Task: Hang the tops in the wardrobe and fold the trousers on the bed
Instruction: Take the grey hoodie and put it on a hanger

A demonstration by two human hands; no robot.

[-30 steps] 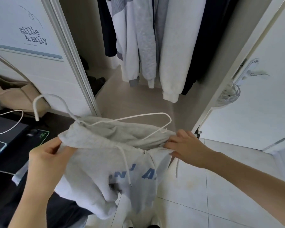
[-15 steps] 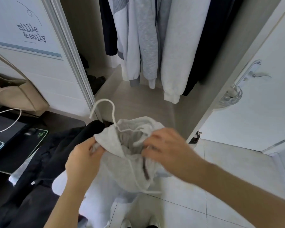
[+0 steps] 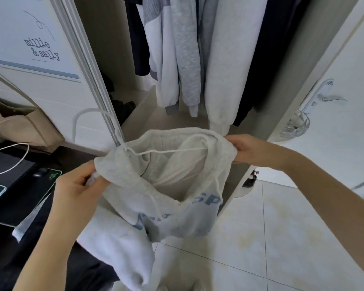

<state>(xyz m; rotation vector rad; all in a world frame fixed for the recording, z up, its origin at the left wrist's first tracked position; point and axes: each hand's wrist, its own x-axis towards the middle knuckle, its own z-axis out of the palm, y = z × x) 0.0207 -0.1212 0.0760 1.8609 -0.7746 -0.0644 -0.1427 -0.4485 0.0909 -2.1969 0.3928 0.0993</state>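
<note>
At upper left I read "millie & sally" on a white wardrobe door (image 3: 40, 66). At centre frame my left hand (image 3: 78, 186) and right hand (image 3: 243, 149) each pinch the rim of a grey hoodie (image 3: 156, 185), stretching it wide over a white hanger (image 3: 97, 122); its blue lettering is partly legible: "sp".

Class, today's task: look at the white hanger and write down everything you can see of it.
The white hanger is thin and looks like coated wire or plastic. Its curved hook sticks out up and to the left of a light grey hoodie; its neck enters the fabric and one slim arm runs right across the open neck, the rest hidden inside. It lies tilted, not hung, in front of the open wardrobe. The left hand and right hand grip the hoodie's edges, not the bare hanger.
</note>
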